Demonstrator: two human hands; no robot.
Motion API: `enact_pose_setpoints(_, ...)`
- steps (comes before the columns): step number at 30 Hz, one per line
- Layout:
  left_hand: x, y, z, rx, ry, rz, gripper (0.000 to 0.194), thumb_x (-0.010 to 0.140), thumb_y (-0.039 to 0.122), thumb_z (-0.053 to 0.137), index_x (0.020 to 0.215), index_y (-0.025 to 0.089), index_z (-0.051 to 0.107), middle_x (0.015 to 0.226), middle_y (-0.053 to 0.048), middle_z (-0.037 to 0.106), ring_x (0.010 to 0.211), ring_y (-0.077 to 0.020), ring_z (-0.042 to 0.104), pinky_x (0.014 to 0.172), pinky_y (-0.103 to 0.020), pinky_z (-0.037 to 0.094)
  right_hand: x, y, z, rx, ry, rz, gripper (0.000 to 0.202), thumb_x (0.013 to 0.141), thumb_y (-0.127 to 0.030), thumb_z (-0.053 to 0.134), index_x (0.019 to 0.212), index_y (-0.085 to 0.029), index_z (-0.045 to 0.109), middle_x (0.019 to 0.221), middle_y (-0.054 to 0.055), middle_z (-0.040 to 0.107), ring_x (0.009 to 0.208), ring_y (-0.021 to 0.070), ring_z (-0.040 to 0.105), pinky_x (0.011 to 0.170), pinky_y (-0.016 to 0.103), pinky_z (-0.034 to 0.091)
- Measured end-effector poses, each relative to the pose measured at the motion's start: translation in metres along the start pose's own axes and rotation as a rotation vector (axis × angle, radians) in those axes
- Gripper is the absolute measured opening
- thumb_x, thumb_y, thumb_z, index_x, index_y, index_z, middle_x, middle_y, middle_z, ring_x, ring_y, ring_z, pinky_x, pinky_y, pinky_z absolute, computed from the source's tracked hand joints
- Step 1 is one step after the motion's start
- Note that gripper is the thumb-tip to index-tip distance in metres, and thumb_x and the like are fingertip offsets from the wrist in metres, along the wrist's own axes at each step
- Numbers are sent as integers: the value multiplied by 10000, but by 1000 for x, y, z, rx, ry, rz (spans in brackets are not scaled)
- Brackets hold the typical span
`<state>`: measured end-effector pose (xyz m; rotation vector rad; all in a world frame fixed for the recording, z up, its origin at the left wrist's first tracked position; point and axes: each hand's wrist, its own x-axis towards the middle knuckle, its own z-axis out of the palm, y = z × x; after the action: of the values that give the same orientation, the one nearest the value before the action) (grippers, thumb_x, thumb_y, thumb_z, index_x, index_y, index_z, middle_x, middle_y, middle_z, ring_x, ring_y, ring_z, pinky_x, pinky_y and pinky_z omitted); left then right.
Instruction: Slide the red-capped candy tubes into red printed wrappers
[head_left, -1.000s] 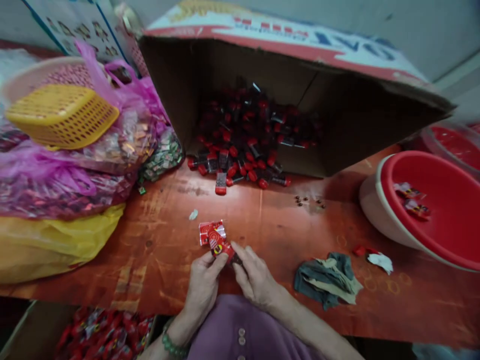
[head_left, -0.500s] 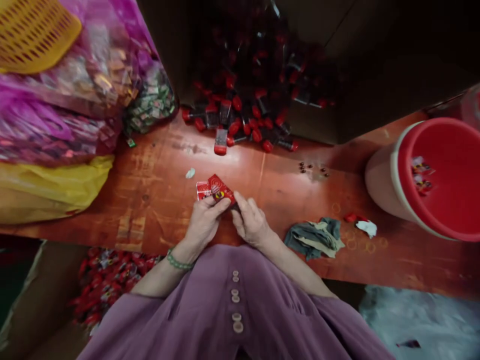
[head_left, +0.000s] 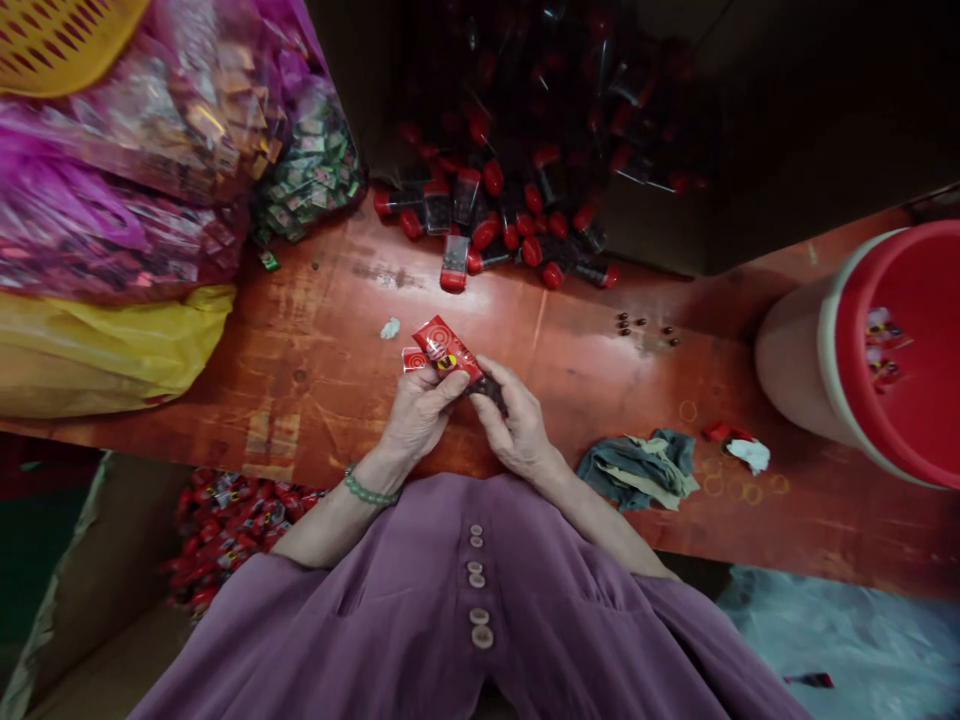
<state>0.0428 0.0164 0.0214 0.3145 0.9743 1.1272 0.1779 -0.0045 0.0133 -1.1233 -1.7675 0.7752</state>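
both hands on a red printed packet at the table edge

left hand (head_left: 417, 412) and right hand (head_left: 510, 425) meet over the near edge of the worn orange-red wooden table (head_left: 315, 370). together they grasp a small red printed paper packet (head_left: 448, 352), tilted, its upper end pointing up-left; left thumb and fingers pinch its lower part, right fingers close on a dark object at its lower right end, too small to identify. a second red printed packet (head_left: 413, 359) lies just beside it on the table, partly hidden by the left fingers. green bead bracelet (head_left: 365, 491) on the left wrist.

beyond the hands: pile of small dark vials with red caps (head_left: 517, 200) spilling from a dark cardboard box onto the table. left: pink plastic bags of small wrapped pieces (head_left: 127, 180), yellow plastic bag (head_left: 105, 345) beneath. right: red plastic basin (head_left: 896, 350) holding a few packets; crumpled grey-green cloth (head_left: 641, 468) near the right forearm.
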Motion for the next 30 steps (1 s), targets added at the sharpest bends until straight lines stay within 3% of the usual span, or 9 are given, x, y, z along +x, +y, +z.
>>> enact_pose_setpoints(4, -1, 3, 4, 68, -4, 60, 294, 551, 386, 906, 713, 178, 775, 729, -23, 752, 667, -112, 650, 703, -234, 513, 2, -3, -1, 292, -72, 311, 387, 970, -327, 511, 1347, -250, 476, 1235, 72, 644, 1070, 193, 656, 907, 365, 586)
enact_pose_setpoints(8, 0, 3, 4, 59, 12, 58, 302, 557, 399, 901, 692, 166, 764, 678, -19, 733, 609, -103, 624, 642, -227, 494, 2, -4, -5, 471, -117, 463, 436, 902, -384, 621, 1302, -266, 493, 1124, 35, 668, 769, 119, 647, 675, 266, 597)
enact_pose_setpoints(10, 1, 2, 3, 33, 0, 42, 321, 553, 417, 902, 683, 162, 757, 665, -20, 726, 600, -109, 627, 638, -235, 499, 0, -3, -6, 501, -87, 499, 435, 879, -396, 647, 1269, -264, 506, 1101, 32, 674, 755, 112, 640, 642, 248, 588)
enact_pose_setpoints(15, 2, -1, 3, -1, -70, 45, 385, 579, 468, 884, 793, 166, 778, 799, -76, 768, 803, -213, 721, 845, -343, 548, -3, 1, -3, 253, 7, 373, 329, 864, -372, 663, 1147, -230, 570, 1074, 46, 704, 895, 152, 682, 796, 301, 587)
enact_pose_setpoints(19, 3, 2, 2, 31, -92, 78, 296, 600, 390, 883, 778, 176, 781, 853, -88, 778, 863, -236, 731, 875, -366, 558, 0, 0, -4, 105, 24, 216, 267, 855, -307, 670, 1099, -222, 603, 1043, 57, 726, 899, 169, 701, 838, 322, 581)
enact_pose_setpoints(22, 2, 5, 0, 42, -156, 98, 270, 637, 365, 864, 821, 184, 785, 956, -101, 777, 918, -247, 727, 864, -370, 569, 3, -1, -3, 339, -34, 385, 260, 865, -368, 667, 1065, -220, 591, 889, 12, 712, 708, 124, 691, 653, 256, 578)
enact_pose_setpoints(25, 1, 7, 2, 80, -146, 76, 323, 644, 378, 857, 882, 171, 787, 1032, -119, 766, 845, -234, 728, 775, -355, 583, 4, 1, 2, 552, -101, 542, 277, 876, -432, 647, 1033, -218, 566, 763, -28, 670, 576, 100, 660, 505, 205, 523)
enact_pose_setpoints(30, 3, 3, 12, 61, -9, 115, 319, 615, 402, 870, 802, 157, 789, 833, -76, 773, 787, -179, 714, 793, -286, 566, 1, 4, 12, 157, 138, 304, 240, 855, -344, 671, 1058, -232, 607, 983, 39, 723, 866, 164, 711, 809, 313, 583)
